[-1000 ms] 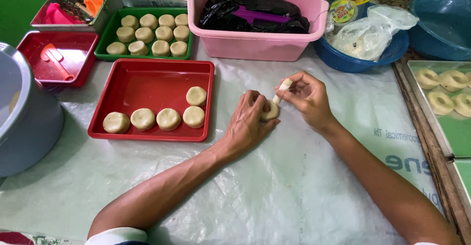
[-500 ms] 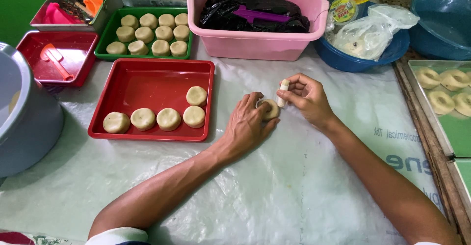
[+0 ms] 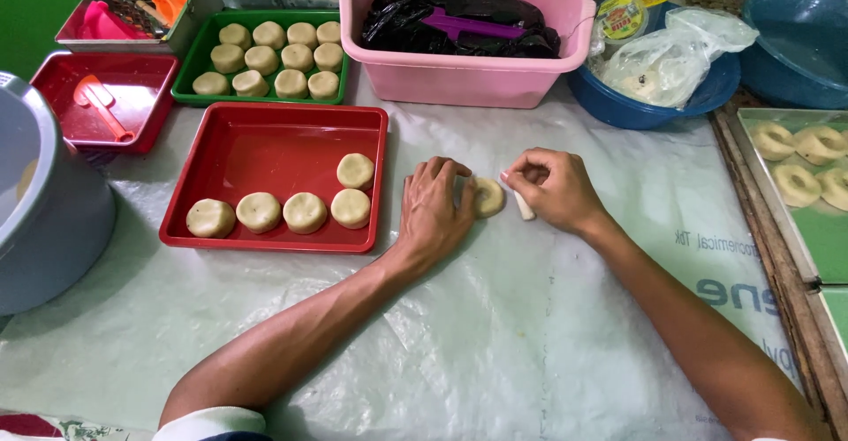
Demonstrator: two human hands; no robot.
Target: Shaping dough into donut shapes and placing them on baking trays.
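At the far left sits a big grey tub, and behind it a small red tray with a pink scraper in it. Next comes the green tray full of round dough balls, and in front of it the red tray with five flat dough pieces in a row. Just right of that tray our left hand lies flat on the counter, fingers loose and holding nothing, with the fingertips touching the side of the dough ring. The ring lies on the counter between our two hands. Our right hand is curled shut on a small white stick, whose tip pokes down right beside the ring. To do this well, we think we should keep the left hand steady so the ring cannot slide, and press softly so the soft dough does not tear. Behind our hands stands a pink tub, then a blue bowl with a plastic bag. At the far right, more rings rest on a tray. Nothing blocks our hands, though the red tray is close.
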